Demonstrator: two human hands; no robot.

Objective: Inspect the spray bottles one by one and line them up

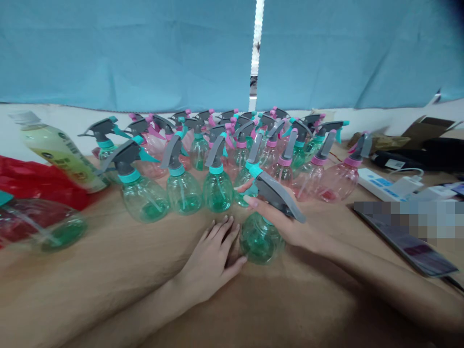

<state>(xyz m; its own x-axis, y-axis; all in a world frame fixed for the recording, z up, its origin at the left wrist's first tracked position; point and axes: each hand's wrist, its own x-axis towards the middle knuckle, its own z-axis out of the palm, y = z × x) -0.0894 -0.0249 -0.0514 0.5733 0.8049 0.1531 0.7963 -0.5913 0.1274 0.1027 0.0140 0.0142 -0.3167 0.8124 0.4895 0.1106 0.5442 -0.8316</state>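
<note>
My right hand (pixel 277 217) is closed around the neck of a green spray bottle (pixel 259 241), just below its grey trigger head with a turquoise nozzle. The bottle stands close to upright at the front of the group. My left hand (pixel 213 251) lies on the wooden table just left of this bottle, fingers stretched forward and slightly apart, holding nothing. Right ahead of the left fingertips stand more green spray bottles (pixel 218 191) with turquoise collars. Pink spray bottles (pixel 339 181) with pink collars are on the right side of the group.
At left, a green spray bottle (pixel 68 229) lies on its side by a red plastic bag (pixel 47 179) and a tilted drink bottle (pixel 60 152). A phone (pixel 402 237), a power strip (pixel 379 183) and a cardboard box (pixel 429 129) are at right. A blue cloth (pixel 145 53) hangs behind.
</note>
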